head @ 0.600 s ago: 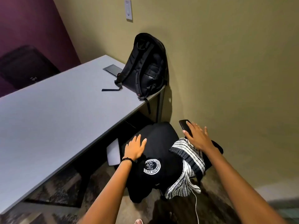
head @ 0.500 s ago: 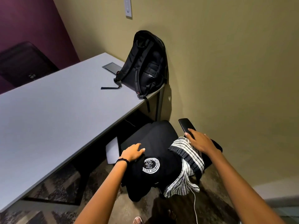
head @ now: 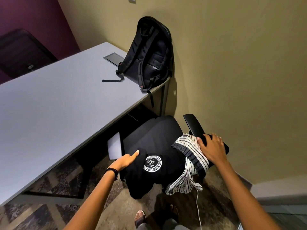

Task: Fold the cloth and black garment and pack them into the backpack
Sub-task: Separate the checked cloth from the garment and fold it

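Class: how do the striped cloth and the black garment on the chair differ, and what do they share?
The striped cloth is white with dark lines; the black garment bears a round white logo. The striped cloth lies under the right hand; the black garment, left of it, under the left hand. Both lie unfolded on the chair, drooping over its front edge.

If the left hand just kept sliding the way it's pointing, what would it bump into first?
The black garment: the left hand touches its edge, pointing toward the round white logo. Beyond that lies the striped cloth.
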### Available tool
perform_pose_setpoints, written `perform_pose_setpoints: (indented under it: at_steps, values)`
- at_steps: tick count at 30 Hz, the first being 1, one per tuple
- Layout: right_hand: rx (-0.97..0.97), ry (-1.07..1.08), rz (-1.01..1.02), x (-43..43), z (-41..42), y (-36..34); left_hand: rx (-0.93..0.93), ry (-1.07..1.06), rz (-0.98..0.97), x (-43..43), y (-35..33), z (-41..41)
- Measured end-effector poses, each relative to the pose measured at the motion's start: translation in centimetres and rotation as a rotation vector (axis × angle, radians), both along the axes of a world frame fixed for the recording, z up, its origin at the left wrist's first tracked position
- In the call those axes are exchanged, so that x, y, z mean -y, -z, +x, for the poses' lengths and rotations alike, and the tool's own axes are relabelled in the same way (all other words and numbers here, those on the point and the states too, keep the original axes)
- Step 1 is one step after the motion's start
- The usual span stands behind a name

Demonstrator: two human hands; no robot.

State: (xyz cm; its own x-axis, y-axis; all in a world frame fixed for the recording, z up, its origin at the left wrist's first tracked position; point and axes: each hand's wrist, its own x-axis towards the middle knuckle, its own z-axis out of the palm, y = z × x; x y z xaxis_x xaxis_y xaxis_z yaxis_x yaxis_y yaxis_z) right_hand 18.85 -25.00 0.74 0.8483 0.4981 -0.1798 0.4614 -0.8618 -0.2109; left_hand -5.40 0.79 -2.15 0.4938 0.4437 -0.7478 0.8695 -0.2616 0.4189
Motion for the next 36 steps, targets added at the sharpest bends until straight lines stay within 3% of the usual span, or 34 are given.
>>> perform_pose_setpoints:
  at_steps: [4, 13, 17, 20, 26, 28, 32, 36]
  values:
    - [0.041, -0.002, 0.043, 0.0, -0.1, 0.2, 0.062, -0.063, -0.081, 0.7, 0.1, 0.1]
    - [-0.063, 0.033, 0.246, -2.9, -3.9, -0.6, 0.320, -0.221, -0.068, 6.5, -1.0, 4.7]
    - [-0.094, -0.004, 0.254, -5.4, -7.3, -0.8, 0.382, -0.308, -0.184, 8.7, -1.3, 7.0]
    - [-0.094, -0.056, 0.241, -5.0, -7.3, -0.6, 0.365, -0.295, -0.201, 9.8, -1.5, 8.1]
    - [-0.300, -0.134, 0.375, -2.5, -3.0, -1.8, 0.283, -0.267, -0.176, 8.1, -1.0, 6.9]
    - [-0.252, -0.167, 0.330, -1.4, -1.1, -1.6, 0.252, -0.289, -0.153, 7.3, -0.6, 6.7]
    - [-0.189, -0.191, -0.019, 0.0, 1.2, -0.7, 0.209, -0.287, -0.158, 6.5, -0.5, 7.2]
    - [-0.315, -0.187, -0.052, -1.0, 0.8, -2.1, 0.166, -0.241, -0.173, 6.2, -1.8, 8.0]
